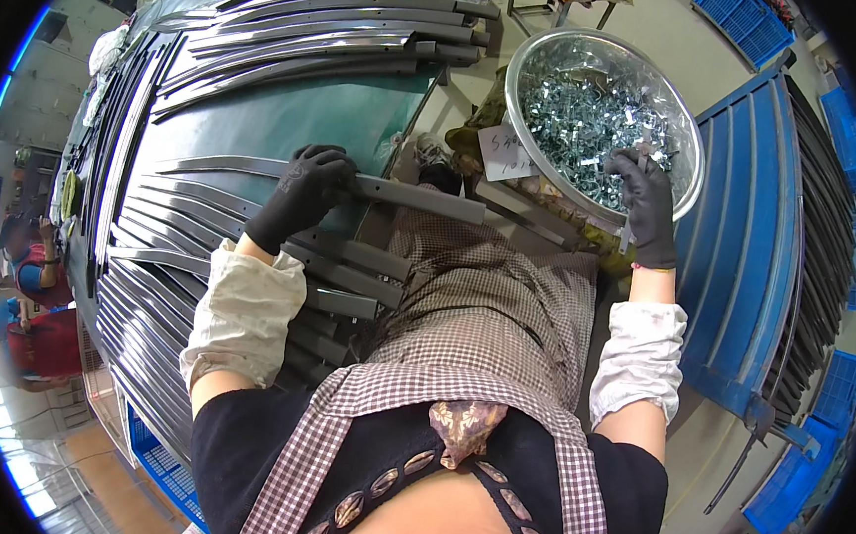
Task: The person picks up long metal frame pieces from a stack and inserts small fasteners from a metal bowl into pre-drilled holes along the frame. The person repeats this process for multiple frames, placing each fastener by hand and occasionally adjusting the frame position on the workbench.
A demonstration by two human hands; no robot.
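In the head view, the metal basin is the landmark. The left hand, gloved in black, lies to its left, its grip closed over a long grey strip. That strip runs crosswise, above the table, its right end pointing rightward just below the level of the basin and apart from it. More strips lie left of the basin, nearer the body. The right hand reaches over the basin's near right rim, much closer to the clips inside; its fingers are curled, but whether they pinch one I cannot tell.
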